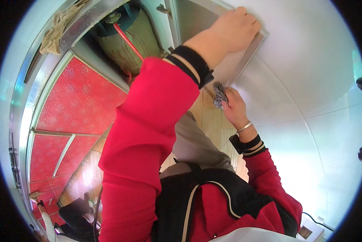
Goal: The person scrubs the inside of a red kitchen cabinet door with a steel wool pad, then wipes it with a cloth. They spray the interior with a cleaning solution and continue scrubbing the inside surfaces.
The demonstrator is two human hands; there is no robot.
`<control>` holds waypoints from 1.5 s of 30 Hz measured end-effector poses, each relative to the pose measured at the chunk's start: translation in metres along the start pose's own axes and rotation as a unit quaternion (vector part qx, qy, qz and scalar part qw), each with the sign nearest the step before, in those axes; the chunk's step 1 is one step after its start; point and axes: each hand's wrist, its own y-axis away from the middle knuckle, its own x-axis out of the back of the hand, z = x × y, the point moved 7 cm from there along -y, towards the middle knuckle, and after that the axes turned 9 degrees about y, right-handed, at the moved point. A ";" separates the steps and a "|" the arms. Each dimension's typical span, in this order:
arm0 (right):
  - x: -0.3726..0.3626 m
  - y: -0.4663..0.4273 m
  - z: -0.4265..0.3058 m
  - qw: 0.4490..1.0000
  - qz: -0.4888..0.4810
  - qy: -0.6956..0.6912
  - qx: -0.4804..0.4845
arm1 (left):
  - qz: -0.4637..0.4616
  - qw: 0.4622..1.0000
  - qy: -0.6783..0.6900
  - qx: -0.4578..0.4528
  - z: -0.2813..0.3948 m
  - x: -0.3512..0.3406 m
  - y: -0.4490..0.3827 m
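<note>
My left hand (237,28) reaches across the top of the view, its fingers curled over the edge of an open cabinet door (196,18) with a metal frame. Lower down, my right hand (235,104) pinches a grey metal scouring pad (219,93) close to the door's lower end. To the left of my left forearm lies the open cabinet, with what looks like a gas cylinder (132,42) inside. A red hose (128,40) runs from the valve at its top. My sleeve hides part of the door and the hose's far end.
Red patterned cabinet doors (78,99) line the left side. A crumpled beige cloth (58,30) hangs over the counter edge above them. A white wall (296,90) stands at right. Another person (75,217) at lower left touches the red doors with a cloth in hand.
</note>
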 end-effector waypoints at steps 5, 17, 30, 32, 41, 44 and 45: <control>0.033 -0.015 -0.030 0.990 0.055 0.103 0.075 | -0.112 0.987 -0.068 -0.088 0.023 -0.004 -0.014; 0.088 -0.024 -0.059 0.929 0.168 0.275 0.183 | 0.022 0.992 0.121 0.031 0.002 0.029 0.074; 0.056 -0.098 -0.011 0.818 0.008 0.565 0.109 | -0.063 0.924 0.021 0.377 -0.007 0.090 0.382; 0.020 -0.080 0.007 0.825 -0.036 0.553 0.108 | -0.072 0.917 0.019 0.392 -0.007 0.078 0.406; 0.082 -0.123 -0.029 0.781 0.084 0.602 0.144 | -0.026 0.904 0.076 0.419 -0.025 0.076 0.433; 0.070 -0.117 -0.016 0.794 0.027 0.601 0.087 | -0.017 0.899 0.094 0.428 -0.027 0.079 0.439; 0.055 -0.111 -0.012 0.794 0.021 0.600 0.094 | -0.017 0.895 0.096 0.436 -0.029 0.079 0.442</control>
